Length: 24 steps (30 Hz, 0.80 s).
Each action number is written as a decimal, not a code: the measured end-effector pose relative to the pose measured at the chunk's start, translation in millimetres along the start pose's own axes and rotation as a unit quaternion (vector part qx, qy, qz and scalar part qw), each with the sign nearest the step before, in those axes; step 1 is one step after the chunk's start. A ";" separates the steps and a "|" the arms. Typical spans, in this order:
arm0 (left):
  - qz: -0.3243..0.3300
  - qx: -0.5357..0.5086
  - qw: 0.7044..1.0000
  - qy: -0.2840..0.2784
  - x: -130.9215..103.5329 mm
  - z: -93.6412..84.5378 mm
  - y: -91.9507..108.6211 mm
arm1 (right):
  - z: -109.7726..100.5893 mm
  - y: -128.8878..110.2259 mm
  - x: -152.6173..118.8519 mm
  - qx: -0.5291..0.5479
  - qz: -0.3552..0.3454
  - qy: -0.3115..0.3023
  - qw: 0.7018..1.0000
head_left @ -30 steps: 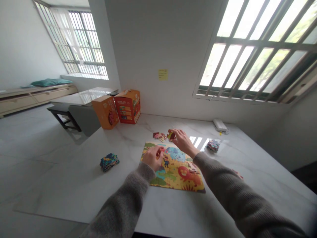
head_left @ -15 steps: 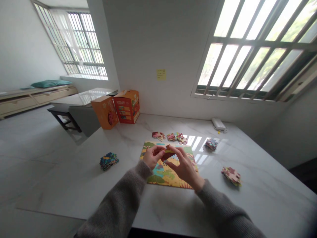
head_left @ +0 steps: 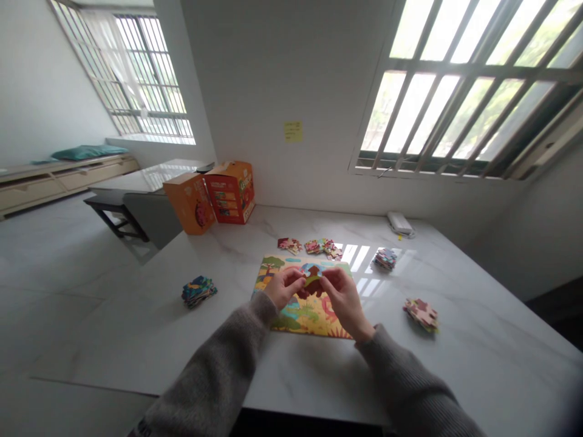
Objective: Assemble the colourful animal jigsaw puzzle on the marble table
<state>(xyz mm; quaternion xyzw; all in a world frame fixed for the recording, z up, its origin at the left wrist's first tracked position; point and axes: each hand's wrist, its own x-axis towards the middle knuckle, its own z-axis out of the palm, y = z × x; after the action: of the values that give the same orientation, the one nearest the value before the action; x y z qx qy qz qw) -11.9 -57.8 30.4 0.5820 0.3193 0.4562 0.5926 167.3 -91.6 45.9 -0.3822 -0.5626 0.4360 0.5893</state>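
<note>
Between my two hands is a puzzle piece, brown with blue and yellow-green parts, held up above a colourful puzzle picture lying flat on the table. My left hand pinches its left side with thumb and fingers. On its right side my right hand grips it the same way. Both hands hide the middle of the picture, which shows trees and animals. Just behind the picture lie loose pink and red pieces and another small heap of pieces.
A stack of dark blue pieces lies to the left. On the right are a bluish stack and a pinkish stack. Orange boxes stand at the back left, and a white device lies by the wall.
The puzzle piece has turned so its broad face shows. My right hand's fingers have drawn in from a wider spread to a pinch on its right side. The view has shifted slightly.
</note>
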 end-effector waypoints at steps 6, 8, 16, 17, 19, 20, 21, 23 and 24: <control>0.062 0.015 0.992 0.106 5.8 -7.2 4.3 | 4.1 7.1 -7.6 -0.025 0.011 -0.002 1.000; 0.071 0.009 0.991 0.114 5.4 -7.2 5.8 | 5.1 8.5 -8.6 -0.011 0.010 0.002 1.000; 0.116 0.109 0.974 0.160 0.2 -14.6 10.0 | 0.4 7.6 -4.9 -0.040 -0.007 0.009 0.999; 0.126 0.145 0.971 0.145 -0.9 -16.2 10.2 | 0.0 7.8 -4.6 -0.044 -0.008 0.009 0.999; 0.163 0.239 0.953 0.088 -2.8 -19.3 9.7 | -0.7 8.4 -4.5 -0.051 -0.008 0.008 0.999; 0.190 0.288 0.937 0.052 -3.3 -20.6 9.1 | -0.9 8.8 -4.6 -0.055 -0.007 0.006 0.998; 0.217 0.331 0.918 0.019 -3.5 -21.8 8.2 | -1.0 9.2 -4.8 -0.058 -0.005 0.003 0.998; 0.259 0.391 0.883 -0.021 -3.1 -23.4 5.9 | -0.9 10.4 -5.6 -0.065 -0.003 -0.004 0.998; 0.270 0.410 0.871 -0.026 -2.7 -23.9 4.9 | -0.7 11.0 -6.2 -0.068 -0.002 -0.007 0.998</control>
<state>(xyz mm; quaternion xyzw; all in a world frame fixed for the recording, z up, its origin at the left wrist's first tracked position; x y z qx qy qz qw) -35.5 -51.2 31.9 0.8477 0.2930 0.4113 0.1623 167.1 -93.8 33.4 -0.4174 -0.5959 0.3985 0.5584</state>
